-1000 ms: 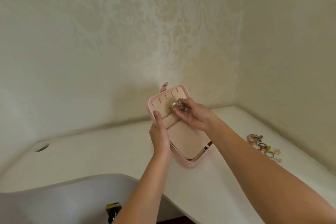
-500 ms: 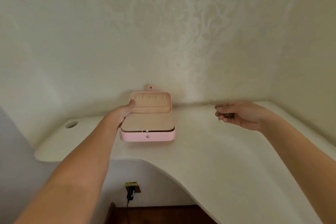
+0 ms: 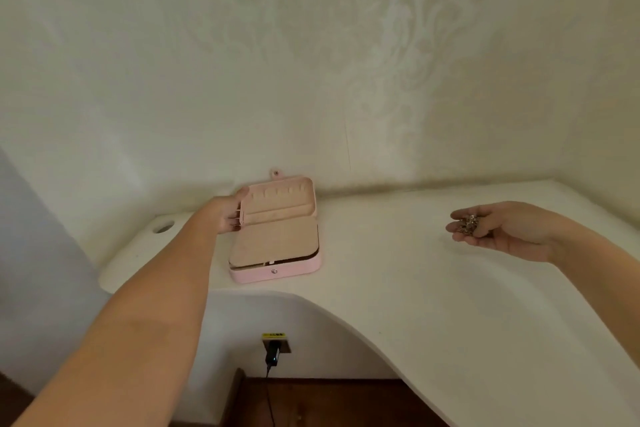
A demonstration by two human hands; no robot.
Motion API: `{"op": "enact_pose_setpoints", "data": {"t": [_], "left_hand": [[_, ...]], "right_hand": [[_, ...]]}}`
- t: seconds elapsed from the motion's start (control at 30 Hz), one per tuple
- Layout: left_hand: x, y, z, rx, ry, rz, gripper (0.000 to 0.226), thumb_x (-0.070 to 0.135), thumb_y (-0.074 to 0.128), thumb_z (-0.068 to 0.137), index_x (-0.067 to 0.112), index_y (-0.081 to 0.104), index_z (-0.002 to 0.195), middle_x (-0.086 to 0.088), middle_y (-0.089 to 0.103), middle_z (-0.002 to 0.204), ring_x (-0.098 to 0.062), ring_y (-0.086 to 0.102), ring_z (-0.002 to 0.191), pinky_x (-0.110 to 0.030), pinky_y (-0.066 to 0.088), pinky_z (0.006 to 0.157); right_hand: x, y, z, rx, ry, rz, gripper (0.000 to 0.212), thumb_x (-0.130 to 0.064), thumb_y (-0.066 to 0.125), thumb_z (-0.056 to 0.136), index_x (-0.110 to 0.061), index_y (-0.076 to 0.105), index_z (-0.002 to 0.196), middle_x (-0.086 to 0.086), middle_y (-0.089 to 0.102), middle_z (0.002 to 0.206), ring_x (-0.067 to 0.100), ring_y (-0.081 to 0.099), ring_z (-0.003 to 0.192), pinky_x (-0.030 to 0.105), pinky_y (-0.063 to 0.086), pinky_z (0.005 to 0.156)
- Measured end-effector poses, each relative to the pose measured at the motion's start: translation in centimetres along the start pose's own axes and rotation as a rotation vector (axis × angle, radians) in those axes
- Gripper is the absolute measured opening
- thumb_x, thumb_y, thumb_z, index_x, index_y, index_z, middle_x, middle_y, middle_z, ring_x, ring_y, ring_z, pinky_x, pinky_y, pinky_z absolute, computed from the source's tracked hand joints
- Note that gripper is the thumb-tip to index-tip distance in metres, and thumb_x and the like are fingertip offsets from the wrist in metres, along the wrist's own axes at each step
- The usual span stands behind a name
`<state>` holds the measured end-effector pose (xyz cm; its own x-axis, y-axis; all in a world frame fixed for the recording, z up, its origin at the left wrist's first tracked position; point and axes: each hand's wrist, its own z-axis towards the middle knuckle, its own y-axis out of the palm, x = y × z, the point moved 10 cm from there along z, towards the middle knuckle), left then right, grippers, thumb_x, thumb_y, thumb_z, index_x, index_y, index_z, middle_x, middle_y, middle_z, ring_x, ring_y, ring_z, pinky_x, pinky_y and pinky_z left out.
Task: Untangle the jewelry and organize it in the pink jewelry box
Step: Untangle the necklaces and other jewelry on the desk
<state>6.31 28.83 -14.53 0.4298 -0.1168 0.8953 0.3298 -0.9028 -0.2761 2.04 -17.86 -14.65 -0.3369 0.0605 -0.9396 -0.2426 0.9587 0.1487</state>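
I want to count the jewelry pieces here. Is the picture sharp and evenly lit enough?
Head view throughout: the jewelry clump in the right hand is small and soft, pieces not separable; the wide angle bows the desk edge; lighting is soft, no glare on the pink jewelry box.

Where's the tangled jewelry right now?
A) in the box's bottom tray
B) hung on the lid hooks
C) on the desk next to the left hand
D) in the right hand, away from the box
D: the tangled jewelry sits in the cupped right hand, held well to the right of the open pink jewelry box, while the left hand grips the left edge of the box's lid.
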Motion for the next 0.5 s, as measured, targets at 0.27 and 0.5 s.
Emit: {"op": "enact_pose_setpoints", "data": {"t": [0.27,0.5], "left_hand": [[10.7,8.8,-11.4,0.145,0.621,-0.148,0.038,0.013,0.055,0.091,0.006,0.052,0.129,-0.003,0.054,0.123,-0.017,0.054,0.109,-0.018,0.048,0.087],[5.3,29.4,-20.7,-0.61,0.421,-0.366,0.014,0.015,0.056,0.093,0.014,0.059,0.106,-0.005,0.061,0.105,-0.019,0.062,0.093,-0.031,0.053,0.082]], "right_hand": [[-2.0,0.3,-2.9,-0.086,-0.142,-0.148,0.027,0.009,0.053,0.086,-0.001,0.059,0.11,0.011,0.072,0.103,0.015,0.071,0.081,0.015,0.051,0.054],[-1.8,-0.1,-4.2,-0.071,-0.296,-0.246,0.029,-0.019,0.073,0.075,-0.009,0.072,0.102,0.003,0.062,0.079,0.011,0.053,0.067,0.015,0.045,0.059]]}}
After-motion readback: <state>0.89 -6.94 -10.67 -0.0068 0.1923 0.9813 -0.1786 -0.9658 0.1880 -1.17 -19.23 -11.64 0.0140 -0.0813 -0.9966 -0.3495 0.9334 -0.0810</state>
